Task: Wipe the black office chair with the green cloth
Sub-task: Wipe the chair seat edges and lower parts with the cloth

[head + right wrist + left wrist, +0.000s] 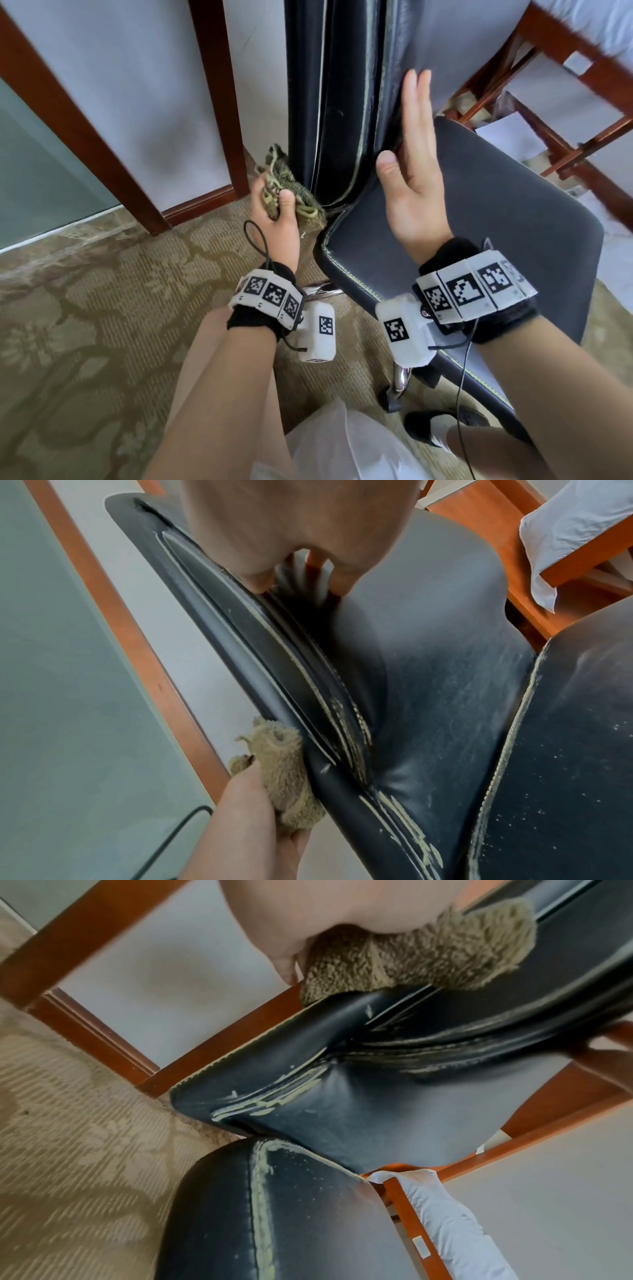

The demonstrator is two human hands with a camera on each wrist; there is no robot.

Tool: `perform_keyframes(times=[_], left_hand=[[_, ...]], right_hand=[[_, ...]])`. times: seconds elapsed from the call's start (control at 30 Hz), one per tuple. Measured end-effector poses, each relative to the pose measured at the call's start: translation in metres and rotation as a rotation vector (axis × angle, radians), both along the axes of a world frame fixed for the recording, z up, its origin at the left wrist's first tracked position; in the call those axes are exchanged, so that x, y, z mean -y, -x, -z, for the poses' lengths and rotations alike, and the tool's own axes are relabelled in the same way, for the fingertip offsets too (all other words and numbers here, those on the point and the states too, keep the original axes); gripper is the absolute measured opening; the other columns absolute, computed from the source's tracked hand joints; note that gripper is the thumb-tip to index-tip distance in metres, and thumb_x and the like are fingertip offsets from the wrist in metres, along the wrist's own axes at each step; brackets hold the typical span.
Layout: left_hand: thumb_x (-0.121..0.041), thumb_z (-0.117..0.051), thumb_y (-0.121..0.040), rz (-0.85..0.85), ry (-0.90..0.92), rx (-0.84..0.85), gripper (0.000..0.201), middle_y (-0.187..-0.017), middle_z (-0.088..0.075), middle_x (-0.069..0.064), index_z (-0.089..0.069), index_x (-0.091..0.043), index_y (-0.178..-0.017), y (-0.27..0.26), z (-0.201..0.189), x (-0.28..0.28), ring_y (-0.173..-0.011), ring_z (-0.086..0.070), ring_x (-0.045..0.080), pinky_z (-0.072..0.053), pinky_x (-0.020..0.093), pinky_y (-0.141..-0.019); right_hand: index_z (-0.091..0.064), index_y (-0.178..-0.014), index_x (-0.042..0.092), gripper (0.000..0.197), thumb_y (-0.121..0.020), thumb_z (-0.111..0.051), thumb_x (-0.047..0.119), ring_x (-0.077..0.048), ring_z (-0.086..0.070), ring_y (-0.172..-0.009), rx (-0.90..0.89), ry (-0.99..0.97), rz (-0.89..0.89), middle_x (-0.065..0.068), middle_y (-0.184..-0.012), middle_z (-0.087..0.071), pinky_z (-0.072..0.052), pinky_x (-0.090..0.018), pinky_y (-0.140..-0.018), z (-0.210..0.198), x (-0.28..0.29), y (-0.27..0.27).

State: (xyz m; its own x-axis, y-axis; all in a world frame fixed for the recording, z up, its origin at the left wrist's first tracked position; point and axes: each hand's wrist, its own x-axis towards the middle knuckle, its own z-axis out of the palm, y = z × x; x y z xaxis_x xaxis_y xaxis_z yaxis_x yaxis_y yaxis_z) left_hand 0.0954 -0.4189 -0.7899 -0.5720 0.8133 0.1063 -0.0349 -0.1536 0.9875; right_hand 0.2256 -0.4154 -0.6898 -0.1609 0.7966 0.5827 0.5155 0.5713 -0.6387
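Two hands: left hand (274, 219) bunches soft green cloth (291, 192) at 9 o'clock of the stiff black office chair (342, 102); right hand (414, 171), fingers straight, braces it

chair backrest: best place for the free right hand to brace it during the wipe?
Judgement: take the backrest by its front side edge, above the seat, coming from the seat side. The right hand lies there open, fingers flat on the front face. That edge is a narrow padded rim a hand can wrap, opposite the left hand pressing the green cloth on the rear edge.
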Motion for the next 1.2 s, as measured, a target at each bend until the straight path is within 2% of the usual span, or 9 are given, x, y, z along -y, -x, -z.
perform_keyframes(times=[0.17,0.33,0.5,0.63,0.7,0.87,0.97,1.1,1.2], left_hand=[[-0.031,-0.055,-0.087,0.028,0.048,0.012,0.047,-0.097,-0.049,-0.022,-0.041,-0.015,-0.129,0.002,0.015,-0.014,-0.084,-0.050,-0.027,-0.034,-0.003,-0.076],[-0.009,-0.051,-0.095,0.082,0.189,0.034,0.038,-0.099,-0.051,-0.011,-0.044,-0.005,-0.133,0.009,0.035,-0.030,-0.082,-0.053,-0.011,-0.036,-0.002,-0.072],[-0.009,-0.051,-0.095,0.113,0.201,0.032,0.036,-0.109,-0.053,0.002,-0.046,-0.003,-0.131,0.012,0.037,-0.040,-0.095,-0.050,0.007,-0.035,-0.003,-0.074],[-0.005,-0.051,-0.095,0.110,0.105,0.061,0.031,-0.117,-0.058,0.015,-0.046,-0.018,-0.123,0.008,0.022,-0.046,-0.089,-0.056,-0.002,-0.042,0.004,-0.079],[-0.004,-0.051,-0.094,0.122,0.029,0.042,0.034,-0.118,-0.058,0.014,-0.043,-0.024,-0.120,0.009,0.012,-0.051,-0.089,-0.057,-0.005,-0.042,0.005,-0.080],[-0.014,-0.055,-0.090,0.123,-0.091,0.007,0.038,-0.118,-0.053,-0.003,-0.038,-0.028,-0.121,0.009,0.011,-0.063,-0.100,-0.051,-0.019,-0.037,0.004,-0.088],[-0.032,-0.056,-0.086,0.159,-0.031,-0.003,0.035,-0.115,-0.054,-0.002,-0.042,-0.030,-0.118,0.013,0.029,-0.062,-0.101,-0.053,-0.014,-0.037,0.004,-0.089],[-0.013,-0.056,-0.094,0.228,0.138,-0.036,0.038,-0.111,-0.052,-0.004,-0.045,-0.013,-0.130,0.020,0.042,-0.062,-0.102,-0.050,0.006,-0.035,-0.002,-0.084],[-0.013,-0.054,-0.094,0.233,0.173,-0.053,0.037,-0.110,-0.052,-0.005,-0.046,-0.014,-0.130,0.020,0.042,-0.062,-0.105,-0.048,0.008,-0.034,0.000,-0.084]], right_hand=[[-0.014,-0.144,-0.007,0.059,-0.094,-0.044,0.002,0.004,-0.004,-0.138,-0.010,0.011,0.028,-0.030,-0.152,-0.005,-0.011,-0.023,-0.115,0.014,-0.006,0.002],[-0.010,-0.146,0.011,0.059,-0.098,-0.044,0.007,-0.008,-0.008,-0.143,-0.026,0.175,0.079,-0.016,-0.157,0.000,-0.023,-0.054,-0.113,0.041,-0.005,0.004],[-0.014,-0.146,0.008,0.056,-0.098,-0.043,0.006,-0.011,-0.011,-0.143,-0.050,0.127,0.098,-0.017,-0.156,-0.006,-0.028,-0.053,-0.111,0.049,-0.016,0.004],[-0.015,-0.141,-0.006,0.055,-0.094,-0.044,-0.005,0.005,-0.013,-0.136,-0.084,0.010,0.114,-0.028,-0.151,-0.011,-0.022,-0.015,-0.108,0.051,-0.022,0.010],[-0.013,-0.140,-0.003,0.056,-0.094,-0.044,-0.006,0.000,-0.015,-0.136,-0.124,0.019,0.098,-0.033,-0.149,-0.011,-0.023,-0.010,-0.105,0.050,-0.023,0.014],[-0.015,-0.145,0.008,0.065,-0.093,-0.055,0.006,-0.015,-0.014,-0.142,-0.135,0.053,0.116,-0.024,-0.154,-0.007,-0.040,-0.047,-0.104,0.059,-0.030,0.015],[-0.017,-0.144,0.007,0.066,-0.092,-0.058,0.004,-0.010,-0.015,-0.141,-0.113,0.025,0.133,-0.026,-0.153,-0.007,-0.044,-0.050,-0.100,0.062,-0.035,0.016],[-0.017,-0.143,0.014,0.059,-0.094,-0.050,0.006,-0.032,-0.020,-0.142,-0.078,0.034,0.121,-0.012,-0.152,-0.012,-0.032,-0.056,-0.107,0.076,-0.035,-0.001],[-0.018,-0.148,0.022,0.068,-0.091,-0.053,0.009,-0.029,-0.018,-0.142,0.065,0.369,0.223,-0.006,-0.155,-0.013,-0.019,-0.039,-0.116,0.110,-0.030,-0.019]])
